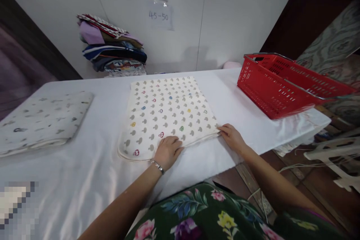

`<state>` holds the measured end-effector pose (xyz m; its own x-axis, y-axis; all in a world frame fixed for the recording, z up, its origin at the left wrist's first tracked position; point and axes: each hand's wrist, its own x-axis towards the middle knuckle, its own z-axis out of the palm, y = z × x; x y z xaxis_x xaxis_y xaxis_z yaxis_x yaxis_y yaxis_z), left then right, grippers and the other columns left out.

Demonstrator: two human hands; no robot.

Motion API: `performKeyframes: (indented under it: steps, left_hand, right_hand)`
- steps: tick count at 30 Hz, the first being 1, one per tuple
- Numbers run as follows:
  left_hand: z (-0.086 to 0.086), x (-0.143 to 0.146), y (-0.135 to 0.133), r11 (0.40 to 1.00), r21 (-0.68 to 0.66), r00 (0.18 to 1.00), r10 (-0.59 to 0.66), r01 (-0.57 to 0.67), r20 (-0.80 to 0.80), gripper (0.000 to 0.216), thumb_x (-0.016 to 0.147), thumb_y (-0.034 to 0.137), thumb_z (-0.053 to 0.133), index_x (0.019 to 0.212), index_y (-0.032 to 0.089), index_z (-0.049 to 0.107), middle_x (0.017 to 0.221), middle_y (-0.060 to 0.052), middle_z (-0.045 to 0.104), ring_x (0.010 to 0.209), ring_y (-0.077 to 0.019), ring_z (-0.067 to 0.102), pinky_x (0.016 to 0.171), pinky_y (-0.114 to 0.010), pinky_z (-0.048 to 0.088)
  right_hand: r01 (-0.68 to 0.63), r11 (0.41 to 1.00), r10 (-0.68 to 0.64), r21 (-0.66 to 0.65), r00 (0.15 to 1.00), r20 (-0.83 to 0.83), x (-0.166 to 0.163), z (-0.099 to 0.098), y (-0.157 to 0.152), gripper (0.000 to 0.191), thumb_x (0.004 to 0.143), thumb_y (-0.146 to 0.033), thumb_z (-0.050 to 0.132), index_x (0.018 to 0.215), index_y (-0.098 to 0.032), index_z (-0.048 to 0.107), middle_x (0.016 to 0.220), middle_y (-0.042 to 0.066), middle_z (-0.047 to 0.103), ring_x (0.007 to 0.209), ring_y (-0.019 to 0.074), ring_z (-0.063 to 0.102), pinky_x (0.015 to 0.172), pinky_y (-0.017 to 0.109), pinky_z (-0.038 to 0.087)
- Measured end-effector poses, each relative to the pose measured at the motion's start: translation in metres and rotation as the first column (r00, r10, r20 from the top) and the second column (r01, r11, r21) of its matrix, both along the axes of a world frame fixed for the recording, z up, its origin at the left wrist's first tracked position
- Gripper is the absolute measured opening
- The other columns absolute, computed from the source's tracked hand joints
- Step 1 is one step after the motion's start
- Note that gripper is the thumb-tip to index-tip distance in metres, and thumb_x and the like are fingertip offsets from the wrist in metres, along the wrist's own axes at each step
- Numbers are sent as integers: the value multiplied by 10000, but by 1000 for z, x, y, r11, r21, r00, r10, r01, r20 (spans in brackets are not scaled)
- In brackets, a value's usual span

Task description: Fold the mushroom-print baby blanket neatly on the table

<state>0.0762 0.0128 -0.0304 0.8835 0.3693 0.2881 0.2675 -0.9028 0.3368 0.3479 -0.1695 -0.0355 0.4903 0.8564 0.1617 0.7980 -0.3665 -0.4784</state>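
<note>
A folded cream cloth [165, 112] printed with small grey and coloured mushroom shapes lies flat in the middle of the white table [84, 172]. My left hand [167, 152] rests on its near edge, fingers curled down onto the fabric. At the cloth's near right corner my right hand [232, 137] pinches the edge with closed fingers. A bracelet sits on my left wrist.
A second folded patterned cloth [42, 120] lies at the left. A stack of folded fabrics [112, 47] stands against the back wall. A red plastic basket [281, 82] sits at the table's right end. A white chair [337, 161] stands off the right edge.
</note>
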Motion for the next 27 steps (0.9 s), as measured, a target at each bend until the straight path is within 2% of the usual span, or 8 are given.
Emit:
performKeyframes:
  steps: [6, 13, 18, 22, 27]
  left_hand:
    - [4, 7, 2, 998, -60, 999, 27, -29, -31, 229, 880, 291, 446, 850, 220, 662, 944, -41, 610, 899, -177, 525, 802, -339, 415]
    - [4, 8, 0, 997, -59, 998, 51, -52, -21, 223, 867, 257, 457, 803, 215, 666, 940, -32, 614, 897, -174, 520, 803, -336, 408]
    - [2, 7, -2, 999, -24, 999, 47, -46, 12, 212, 869, 275, 458, 834, 214, 658, 951, -40, 612, 903, -181, 521, 803, -345, 405]
    - [0, 7, -1, 999, -12, 999, 31, -31, 27, 168, 849, 300, 503, 853, 218, 649, 964, -41, 610, 903, -187, 520, 802, -352, 405]
    - [-4, 6, 0, 999, -13, 998, 32, -31, 46, 168, 845, 325, 515, 862, 231, 653, 983, -41, 609, 933, -196, 522, 816, -357, 407]
  right_hand:
    - [38, 999, -39, -19, 999, -26, -6, 6, -2, 290, 824, -233, 398, 1002, -209, 624, 876, 34, 574, 785, 162, 556, 724, 278, 433]
    - [17, 998, -13, -59, 998, 59, -8, 7, -6, 321, 814, -181, 396, 1091, -215, 555, 974, 43, 572, 922, 179, 537, 787, 287, 427]
    - [-66, 995, 59, 71, 994, 92, -5, -1, -9, 267, 821, -212, 439, 1046, -232, 582, 1115, 51, 535, 1052, 199, 487, 879, 332, 428]
    - [-98, 986, 98, 136, 995, 8, -3, -4, -8, 233, 842, -252, 434, 965, -234, 631, 1042, 54, 566, 996, 198, 518, 883, 350, 430]
    - [-28, 981, 67, 193, 979, -194, 1, -4, -3, 210, 823, -272, 446, 873, -212, 641, 933, 52, 587, 859, 180, 561, 776, 318, 451]
